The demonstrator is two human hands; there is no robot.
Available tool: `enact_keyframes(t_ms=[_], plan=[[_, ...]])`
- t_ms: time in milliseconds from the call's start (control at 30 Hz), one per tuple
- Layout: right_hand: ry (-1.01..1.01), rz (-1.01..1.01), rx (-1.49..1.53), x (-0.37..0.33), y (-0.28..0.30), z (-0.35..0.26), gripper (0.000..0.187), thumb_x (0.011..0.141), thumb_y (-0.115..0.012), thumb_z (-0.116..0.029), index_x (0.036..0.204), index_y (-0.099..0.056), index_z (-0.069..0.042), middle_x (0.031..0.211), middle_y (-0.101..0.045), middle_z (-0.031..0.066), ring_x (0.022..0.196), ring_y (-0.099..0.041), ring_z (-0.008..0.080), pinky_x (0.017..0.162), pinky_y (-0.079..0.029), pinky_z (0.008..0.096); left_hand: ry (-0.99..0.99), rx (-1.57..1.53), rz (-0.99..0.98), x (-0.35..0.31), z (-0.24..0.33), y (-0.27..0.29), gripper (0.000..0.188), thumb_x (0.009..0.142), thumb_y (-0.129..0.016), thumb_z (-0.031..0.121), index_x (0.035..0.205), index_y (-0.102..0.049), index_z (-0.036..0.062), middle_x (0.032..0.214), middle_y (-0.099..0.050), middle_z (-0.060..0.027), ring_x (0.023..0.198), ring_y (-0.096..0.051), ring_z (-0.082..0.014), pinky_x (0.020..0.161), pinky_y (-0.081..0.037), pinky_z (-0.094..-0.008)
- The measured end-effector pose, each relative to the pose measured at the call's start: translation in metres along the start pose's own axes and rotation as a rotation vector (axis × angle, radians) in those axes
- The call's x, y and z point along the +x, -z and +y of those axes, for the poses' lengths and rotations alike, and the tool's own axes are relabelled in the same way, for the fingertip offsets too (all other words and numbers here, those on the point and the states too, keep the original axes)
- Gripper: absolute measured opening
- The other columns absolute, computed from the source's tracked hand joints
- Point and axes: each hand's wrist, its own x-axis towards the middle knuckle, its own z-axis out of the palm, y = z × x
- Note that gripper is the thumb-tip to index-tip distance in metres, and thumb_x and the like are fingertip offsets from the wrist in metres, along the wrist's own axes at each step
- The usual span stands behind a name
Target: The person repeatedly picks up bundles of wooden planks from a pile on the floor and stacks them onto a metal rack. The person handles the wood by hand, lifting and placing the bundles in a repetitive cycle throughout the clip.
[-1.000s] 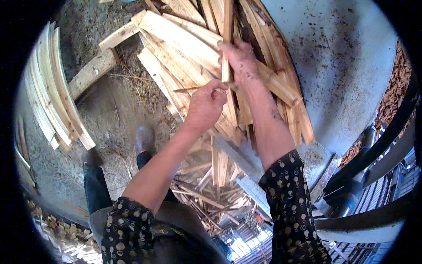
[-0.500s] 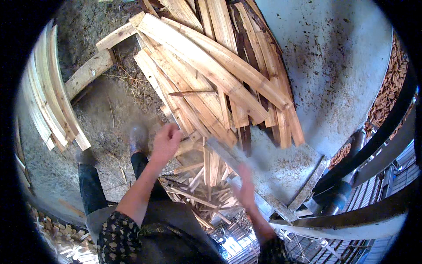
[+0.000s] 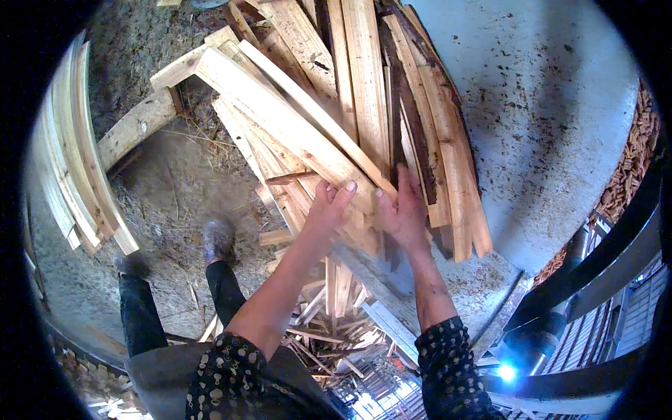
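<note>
Both my hands are at the near ends of two pale wooden planks lying on top of a pile. My left hand (image 3: 329, 207) grips the left edge of the wider plank (image 3: 269, 112), its thumb on the upper face. My right hand (image 3: 404, 210) holds the end of the narrower plank (image 3: 318, 112) from the right, thumb on top and fingers along its side. The two planks lie side by side, almost parallel. Below them, more boards (image 3: 365, 77) are stacked, some with dark bark edges, and a thin brown splinter (image 3: 288, 178) lies across the pile.
A grey, dirt-specked metal surface (image 3: 518, 133) spreads to the right. Long boards (image 3: 77, 154) lean at the far left, near a short log piece (image 3: 136, 126). Scrap sticks (image 3: 329, 350) are heaped below my hands. Black curved bars (image 3: 595, 259) stand at the lower right.
Both hands have moved up and inward, from apart over the near edge to the plank ends. The top planks have shifted left and now lie closer together.
</note>
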Motion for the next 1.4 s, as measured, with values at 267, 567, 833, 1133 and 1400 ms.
enact_keyframes(t_ms=[267,567,833,1133,1400], plan=[[-0.026,-0.351,0.550,-0.019,-0.012,-0.033,0.077,0.070,-0.068,-0.022,0.133,-0.027,-0.002,0.118,-0.050,0.0164,0.108,-0.048,0.0232,0.093,-0.037,0.0319,-0.030,-0.273,0.123,-0.003,-0.003,0.025,0.081,0.075,-0.064,0.043,0.132,-0.018,0.0085,0.131,-0.029,-0.0163,0.120,-0.031,-0.0267,0.094,-0.032,-0.0451],[-0.288,-0.423,0.716,-0.056,-0.018,-0.078,0.069,0.075,-0.062,-0.013,0.133,-0.026,-0.002,0.126,-0.042,0.0127,0.116,-0.041,0.0213,0.099,-0.031,0.0324,-0.109,-0.058,0.128,-0.043,0.028,0.060,0.064,0.074,-0.070,0.026,0.119,-0.031,0.0033,0.109,-0.052,-0.0133,0.097,-0.052,-0.0189,0.081,-0.044,-0.0308],[-0.366,-0.499,0.893,-0.087,-0.001,-0.140,0.088,0.070,-0.067,-0.015,0.137,-0.011,-0.001,0.130,-0.036,0.0126,0.119,-0.037,0.0217,0.098,-0.031,0.0329,-0.333,0.010,0.185,-0.090,0.043,0.072,0.064,0.068,-0.073,0.009,0.117,-0.032,0.0054,0.105,-0.052,-0.0091,0.094,-0.052,-0.0166,0.080,-0.047,-0.0323],[-0.280,-0.396,0.785,-0.170,0.056,-0.279,0.087,0.065,-0.064,-0.005,0.135,-0.013,-0.001,0.127,-0.036,0.0151,0.119,-0.037,0.0233,0.099,-0.030,0.0336,-0.139,0.149,0.112,-0.227,0.107,0.115,0.051,0.070,-0.065,0.005,0.115,-0.041,0.0059,0.100,-0.053,-0.0045,0.092,-0.050,-0.0129,0.080,-0.044,-0.0279],[-0.130,-0.613,1.023,-0.229,0.063,-0.349,0.092,0.063,-0.071,-0.016,0.135,-0.015,-0.001,0.125,-0.039,0.0193,0.116,-0.041,0.0266,0.096,-0.035,0.0368,-0.410,0.387,0.447,-0.352,0.119,0.167,0.037,0.073,-0.061,0.006,0.108,-0.050,0.0010,0.092,-0.058,-0.0090,0.086,-0.055,-0.0153,0.076,-0.046,-0.0302]])
